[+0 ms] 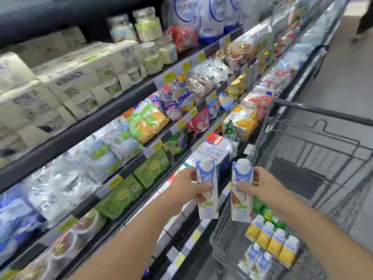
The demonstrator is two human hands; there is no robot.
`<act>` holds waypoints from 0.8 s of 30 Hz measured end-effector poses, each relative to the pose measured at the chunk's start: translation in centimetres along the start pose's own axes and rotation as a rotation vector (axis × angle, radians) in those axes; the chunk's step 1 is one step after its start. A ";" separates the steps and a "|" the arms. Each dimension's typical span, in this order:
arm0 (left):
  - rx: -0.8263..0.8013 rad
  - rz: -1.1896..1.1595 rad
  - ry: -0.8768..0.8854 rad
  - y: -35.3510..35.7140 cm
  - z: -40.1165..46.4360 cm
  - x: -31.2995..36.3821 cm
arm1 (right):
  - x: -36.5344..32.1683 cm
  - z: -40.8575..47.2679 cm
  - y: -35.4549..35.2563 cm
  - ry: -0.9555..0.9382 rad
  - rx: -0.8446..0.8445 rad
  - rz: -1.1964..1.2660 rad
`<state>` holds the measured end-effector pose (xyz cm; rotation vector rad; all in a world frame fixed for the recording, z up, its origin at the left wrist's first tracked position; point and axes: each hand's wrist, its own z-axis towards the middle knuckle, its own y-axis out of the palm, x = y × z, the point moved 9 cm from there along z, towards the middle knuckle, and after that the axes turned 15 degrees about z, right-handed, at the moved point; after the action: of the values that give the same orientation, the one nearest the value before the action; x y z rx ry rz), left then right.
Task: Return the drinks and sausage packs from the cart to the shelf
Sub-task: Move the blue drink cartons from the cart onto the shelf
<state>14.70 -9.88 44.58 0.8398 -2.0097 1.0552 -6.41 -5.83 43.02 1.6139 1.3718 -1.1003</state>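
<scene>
My left hand [186, 185] grips a blue-and-white drink carton [207, 190], held upright in front of the lower shelf edge. My right hand [262, 186] grips a second, matching drink carton [241, 196] just above the cart's left rim. In the cart [302, 158] at the lower right lie a row of yellow drink cartons [272, 239], more blue-and-white cartons [256, 261] and a green pack [266, 213]. The chilled shelf [129, 170] runs along the left, full of packs.
A large white milk carton [217, 150] stands on the shelf just beyond my hands. Yellow price tags line the shelf edges. The cart's black handle bar [323, 113] crosses on the right. Grey aisle floor [343, 77] extends ahead, with a person's leg at the far top right.
</scene>
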 end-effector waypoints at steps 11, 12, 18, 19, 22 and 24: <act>0.466 -0.121 0.029 -21.4 -20.1 -3.5 | -13.3 -9.2 25.2 -0.222 -0.490 -0.126; 0.499 -0.136 0.035 -22.7 -22.0 -4.3 | -13.7 -10.3 27.6 -0.231 -0.526 -0.121; 0.647 -0.202 0.033 -30.8 -34.8 -9.9 | -15.8 -18.2 42.1 -0.286 -0.721 -0.145; 0.674 -0.205 0.036 -32.3 -37.2 -10.7 | -16.0 -19.7 44.5 -0.290 -0.755 -0.157; 0.753 -0.218 0.047 -36.5 -44.3 -13.0 | -16.3 -24.4 51.4 -0.313 -0.846 -0.170; 0.803 -0.205 0.030 -39.1 -48.8 -14.9 | -16.2 -27.6 55.9 -0.308 -0.917 -0.197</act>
<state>67.59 17.56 68.68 1.3789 -1.4024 1.7603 51.79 5.01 68.34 0.6338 1.5148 -0.6159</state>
